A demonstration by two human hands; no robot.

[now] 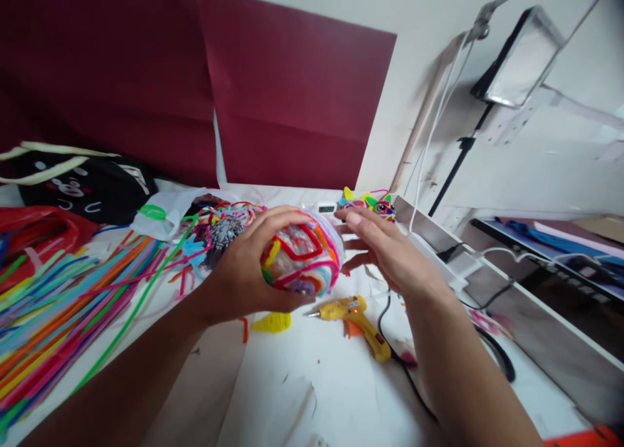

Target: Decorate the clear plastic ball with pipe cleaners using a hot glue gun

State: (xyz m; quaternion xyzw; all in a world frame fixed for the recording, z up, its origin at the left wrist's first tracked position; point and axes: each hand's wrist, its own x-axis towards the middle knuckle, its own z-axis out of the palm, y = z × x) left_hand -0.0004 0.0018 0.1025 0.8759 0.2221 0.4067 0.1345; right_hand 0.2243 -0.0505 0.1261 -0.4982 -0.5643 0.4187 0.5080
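Grasping the colourful round object point(307, 252) from its left side, the left hand point(246, 268) holds it above the white work surface point(273, 395), near the yellow glue gun point(358, 318), while the right hand point(385, 249), unclenched with loosely spread fingers, is just beside it.

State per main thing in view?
Round multicoloured fuzzy ball: held up, gaps showing
Bare left hand: gripping ball
Bare right hand: open beside ball, contact unclear
Yellow plastic glue gun: on its side, corded
White rectangular timer: digits unreadable
Long multicoloured fuzzy stems: loosely aligned
Rectangular black-framed lamp: raised; unclear if lit
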